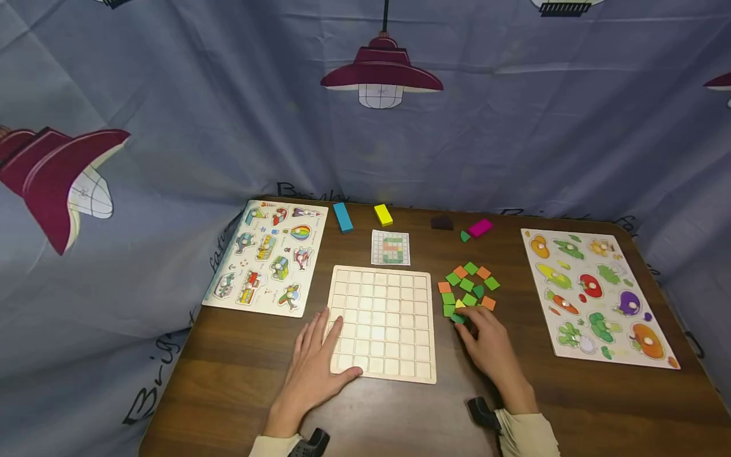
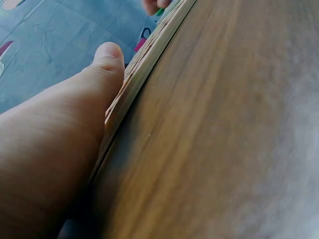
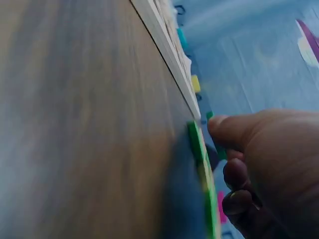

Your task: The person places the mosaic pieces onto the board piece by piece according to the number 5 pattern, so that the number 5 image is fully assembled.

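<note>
My left hand (image 1: 313, 368) rests on the left edge of a pale wooden grid board (image 1: 379, 374), its fingers spread and straight. In the left wrist view the thumb (image 2: 107, 62) lies against the board's side. At the right of the board, my right hand (image 1: 490, 346) pinches a green tile (image 3: 219, 149) between thumb and fingers, seen raised in the right wrist view. Beside that hand lies a loose group of green tiles (image 1: 466, 285) and orange tiles (image 1: 445, 287), with a yellow piece (image 1: 459, 304) partly hidden by the fingers.
Behind the board lies a small printed pattern card (image 1: 391, 247). Blue (image 1: 343, 217), yellow (image 1: 383, 215), dark (image 1: 442, 223) and magenta blocks (image 1: 481, 228) line the back. A vehicle puzzle (image 1: 266, 257) is left, a vegetable puzzle (image 1: 599, 298) right. A curtain (image 1: 485, 127) hangs behind.
</note>
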The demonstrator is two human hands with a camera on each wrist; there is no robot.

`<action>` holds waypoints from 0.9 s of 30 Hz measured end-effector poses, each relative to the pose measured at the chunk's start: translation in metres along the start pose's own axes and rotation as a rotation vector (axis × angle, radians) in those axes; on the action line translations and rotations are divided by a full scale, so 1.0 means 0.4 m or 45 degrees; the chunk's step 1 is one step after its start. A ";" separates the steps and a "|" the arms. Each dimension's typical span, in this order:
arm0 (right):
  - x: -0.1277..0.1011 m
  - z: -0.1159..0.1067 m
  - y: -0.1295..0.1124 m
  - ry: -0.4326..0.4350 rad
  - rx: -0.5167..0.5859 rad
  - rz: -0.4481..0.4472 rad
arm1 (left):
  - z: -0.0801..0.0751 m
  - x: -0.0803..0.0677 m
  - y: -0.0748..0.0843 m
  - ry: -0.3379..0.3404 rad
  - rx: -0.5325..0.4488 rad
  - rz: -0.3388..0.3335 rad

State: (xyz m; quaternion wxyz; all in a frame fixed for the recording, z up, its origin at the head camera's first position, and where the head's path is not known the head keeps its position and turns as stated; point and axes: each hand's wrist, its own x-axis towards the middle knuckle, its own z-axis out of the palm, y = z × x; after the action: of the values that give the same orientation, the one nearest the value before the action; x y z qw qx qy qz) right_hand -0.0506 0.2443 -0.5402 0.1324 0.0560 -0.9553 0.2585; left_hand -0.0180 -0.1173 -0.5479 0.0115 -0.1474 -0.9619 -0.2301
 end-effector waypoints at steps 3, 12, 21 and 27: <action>0.021 0.004 -0.029 -0.042 0.014 -0.055 | -0.004 0.000 0.004 -0.004 0.020 0.024; 0.114 0.026 -0.156 -0.179 0.140 -0.210 | 0.000 -0.003 0.007 -0.047 0.093 0.045; 0.218 0.105 -0.261 -0.391 0.193 -0.251 | 0.002 0.003 0.004 -0.050 0.140 0.045; 0.260 0.146 -0.294 -0.487 0.190 -0.253 | 0.001 0.004 0.010 -0.044 0.133 0.037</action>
State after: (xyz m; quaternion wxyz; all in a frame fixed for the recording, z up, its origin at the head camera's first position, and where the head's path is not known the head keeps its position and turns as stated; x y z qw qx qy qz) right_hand -0.1426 0.1093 -0.5032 -0.0308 0.2074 -0.9310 0.2989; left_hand -0.0185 -0.1133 -0.5463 0.0059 -0.1643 -0.9704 -0.1767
